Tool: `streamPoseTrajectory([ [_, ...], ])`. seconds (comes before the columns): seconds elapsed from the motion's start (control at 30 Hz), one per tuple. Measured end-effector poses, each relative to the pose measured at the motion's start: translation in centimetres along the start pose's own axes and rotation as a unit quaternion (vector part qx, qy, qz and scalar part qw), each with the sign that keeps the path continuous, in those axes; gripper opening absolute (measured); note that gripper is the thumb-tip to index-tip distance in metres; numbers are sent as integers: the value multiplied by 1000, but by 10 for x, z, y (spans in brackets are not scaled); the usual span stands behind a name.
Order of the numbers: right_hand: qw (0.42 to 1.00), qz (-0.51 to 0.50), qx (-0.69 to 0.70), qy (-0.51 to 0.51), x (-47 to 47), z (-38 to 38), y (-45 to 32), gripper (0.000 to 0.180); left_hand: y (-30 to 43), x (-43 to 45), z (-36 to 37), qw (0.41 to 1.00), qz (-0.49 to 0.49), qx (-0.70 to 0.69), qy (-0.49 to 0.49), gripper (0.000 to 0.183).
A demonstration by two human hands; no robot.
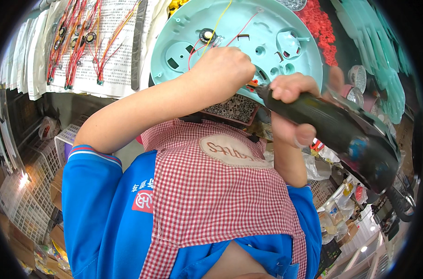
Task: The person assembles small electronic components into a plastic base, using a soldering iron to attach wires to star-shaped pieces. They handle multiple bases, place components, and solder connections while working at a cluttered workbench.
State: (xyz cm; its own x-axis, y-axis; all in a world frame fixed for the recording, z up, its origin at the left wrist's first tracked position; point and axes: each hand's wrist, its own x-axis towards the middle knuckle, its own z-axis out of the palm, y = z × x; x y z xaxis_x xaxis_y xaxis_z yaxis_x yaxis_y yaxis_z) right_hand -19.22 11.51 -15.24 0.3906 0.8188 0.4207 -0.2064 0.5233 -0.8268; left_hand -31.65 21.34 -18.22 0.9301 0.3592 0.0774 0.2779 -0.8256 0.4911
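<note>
A round teal plastic shell (232, 21) lies before me with its moulded inside facing up. My left hand (228, 66) is curled over its near part, and its fingertips are hidden underneath. My right hand (295, 90) grips a black electric screwdriver (323, 118), tilted with its nose towards the shell. The tool's tip meets a small orange-red part (252, 84) beside my left fingers. A small round speaker (208, 35) sits in the shell, with red and yellow wires (216, 22) running near my left hand.
Wire harnesses (75, 45) with small speakers lie on printed sheets (119, 59) at left. A tray of screws (232, 108) stands at the shell's near edge. Red plastic parts (317, 31) are heaped at right, near teal plastic pieces (368, 45). White plastic baskets (30, 188) stand lower left.
</note>
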Motion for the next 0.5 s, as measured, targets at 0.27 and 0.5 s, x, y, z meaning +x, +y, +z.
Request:
streamPoseTrajectory([
  [0.27,995,60,-71,-23,-3,-9,0,91,-1,1,1,1000,0,1,-3,3],
  [0.5,999,18,32,-30,3,-5,-5,94,-3,-3,2,1000,-3,-17,8,2],
])
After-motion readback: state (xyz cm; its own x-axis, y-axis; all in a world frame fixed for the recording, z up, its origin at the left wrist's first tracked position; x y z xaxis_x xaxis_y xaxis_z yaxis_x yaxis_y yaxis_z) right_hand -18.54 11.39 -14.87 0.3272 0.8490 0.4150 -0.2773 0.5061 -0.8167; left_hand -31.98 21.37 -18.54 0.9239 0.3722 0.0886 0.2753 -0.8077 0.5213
